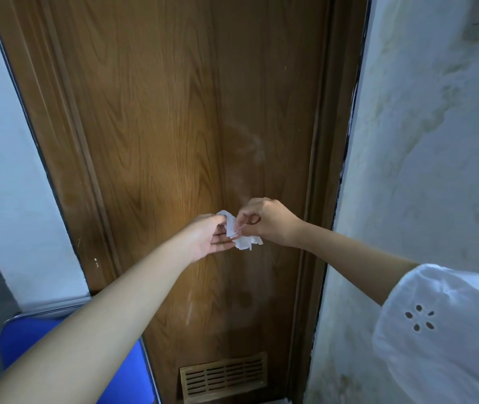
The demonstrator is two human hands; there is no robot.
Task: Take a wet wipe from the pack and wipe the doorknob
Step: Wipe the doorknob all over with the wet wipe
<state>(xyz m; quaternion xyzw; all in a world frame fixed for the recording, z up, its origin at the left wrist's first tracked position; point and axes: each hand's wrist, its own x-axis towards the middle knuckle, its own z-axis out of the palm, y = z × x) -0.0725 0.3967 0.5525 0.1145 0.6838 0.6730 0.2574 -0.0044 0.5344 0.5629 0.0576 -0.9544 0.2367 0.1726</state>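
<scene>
1. The wipe (239, 235), white and crumpled, is held up between both hands in front of the brown wooden door (156, 126), nearer the door's right edge than its left and well above its bottom edge.
2. The left hand (210, 239) reaches in from the lower left with its palm turned to the right. Its thumb lies on the upper end of the wipe and pinches it against the fingers (222, 239), which run nearly straight beneath it.
3. The right hand (268, 223) comes in from the right, knuckles up. Its fingers (242, 221) are curled together and clamped on the wipe's right side, and a loose end hangs below them.
4. The doorknob cannot be made out; the hands cover that part of the door.
5. A slatted vent grille (223, 377) sits in the door at its bottom edge.
6. A blue chair (25, 339) stands at the lower left, beside the door frame.
7. A stained white wall (424, 158) fills the right side, and a white sleeve (448, 339) with cut-out holes covers the right upper arm.
</scene>
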